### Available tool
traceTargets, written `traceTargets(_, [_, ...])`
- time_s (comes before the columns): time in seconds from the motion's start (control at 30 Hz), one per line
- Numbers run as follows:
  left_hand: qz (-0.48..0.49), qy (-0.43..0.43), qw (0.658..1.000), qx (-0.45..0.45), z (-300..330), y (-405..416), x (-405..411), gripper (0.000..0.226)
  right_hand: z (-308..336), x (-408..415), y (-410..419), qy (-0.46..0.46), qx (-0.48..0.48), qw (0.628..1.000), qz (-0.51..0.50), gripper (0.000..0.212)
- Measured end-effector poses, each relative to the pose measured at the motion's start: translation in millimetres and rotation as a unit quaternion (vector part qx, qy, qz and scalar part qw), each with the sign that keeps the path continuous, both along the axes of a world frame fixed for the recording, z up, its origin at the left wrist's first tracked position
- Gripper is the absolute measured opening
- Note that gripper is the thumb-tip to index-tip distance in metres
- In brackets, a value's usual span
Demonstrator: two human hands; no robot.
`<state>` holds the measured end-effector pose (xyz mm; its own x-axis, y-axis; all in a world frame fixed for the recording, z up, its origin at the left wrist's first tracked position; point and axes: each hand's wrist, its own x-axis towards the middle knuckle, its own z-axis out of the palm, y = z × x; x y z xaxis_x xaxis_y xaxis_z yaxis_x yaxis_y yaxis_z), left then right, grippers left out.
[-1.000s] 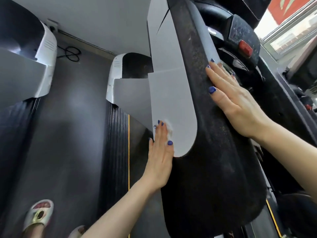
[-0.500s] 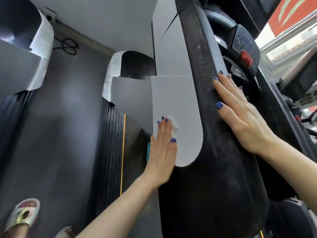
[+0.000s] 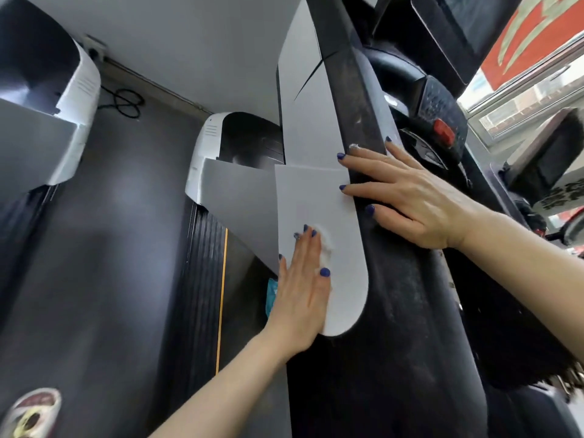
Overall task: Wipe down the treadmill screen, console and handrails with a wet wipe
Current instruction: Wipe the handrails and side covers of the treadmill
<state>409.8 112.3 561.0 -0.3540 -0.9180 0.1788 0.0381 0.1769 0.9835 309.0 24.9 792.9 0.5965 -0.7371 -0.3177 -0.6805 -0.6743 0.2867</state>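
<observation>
My left hand [image 3: 301, 289] lies flat against the grey side panel [image 3: 344, 279] of the treadmill's handrail, pressing a white wet wipe [image 3: 326, 245] under its fingers; only a small bunched part of the wipe shows beside the index finger. My right hand [image 3: 407, 197] rests palm-down with fingers spread across the black padded handrail [image 3: 407, 311], its fingertips reaching the grey panel's edge. The console [image 3: 439, 112] with a red button sits beyond the right hand, and the dark screen [image 3: 455, 23] is at the top right.
The treadmill belt [image 3: 199, 273] with a yellow stripe runs below at left, ending at a white motor cover [image 3: 205, 153]. A second treadmill [image 3: 63, 115] stands at far left. A teal object [image 3: 271, 295] peeks out behind my left hand. A slipper [image 3: 31, 412] shows at bottom left.
My right hand has slid left across the black rail so its fingertips touch the grey panel. My left hand stays pressed on the wipe at about the same spot on the panel.
</observation>
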Motion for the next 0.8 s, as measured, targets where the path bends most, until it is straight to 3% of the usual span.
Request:
traceTargets(0.1, [0.01, -0.007, 0.999, 0.032, -5, -8, -2, 0.056, -3, -4, -1, -0.027, -0.004, 0.999, 0.017, 0.049])
traceTargets(0.27, [-0.007, 0.022, 0.999, -0.045, 25, 16, 0, 0.06, -6, -11, 2, -0.098, -0.053, 0.994, 0.024, 0.046])
traceTargets(0.37, [0.0, -0.02, 0.997, -0.071, 5, 2, 1, 0.059, -9, -14, 5, -0.143, -0.082, 0.986, 0.016, 0.044])
traceTargets(0.53, [0.006, -0.046, 0.998, 0.043, -16, -26, -4, 0.054, -10, -14, 1, -0.13, -0.075, 0.988, 0.027, 0.043])
traceTargets(0.7, [-0.021, 0.024, 0.996, -0.088, 34, 13, 4, 0.064, -11, -14, 3, -0.149, -0.077, 0.986, 0.023, 0.043])
traceTargets(0.8, [-0.01, -0.024, 0.995, -0.099, 15, -6, 2, 0.061, -11, -15, 2, -0.155, -0.079, 0.985, 0.02, 0.043])
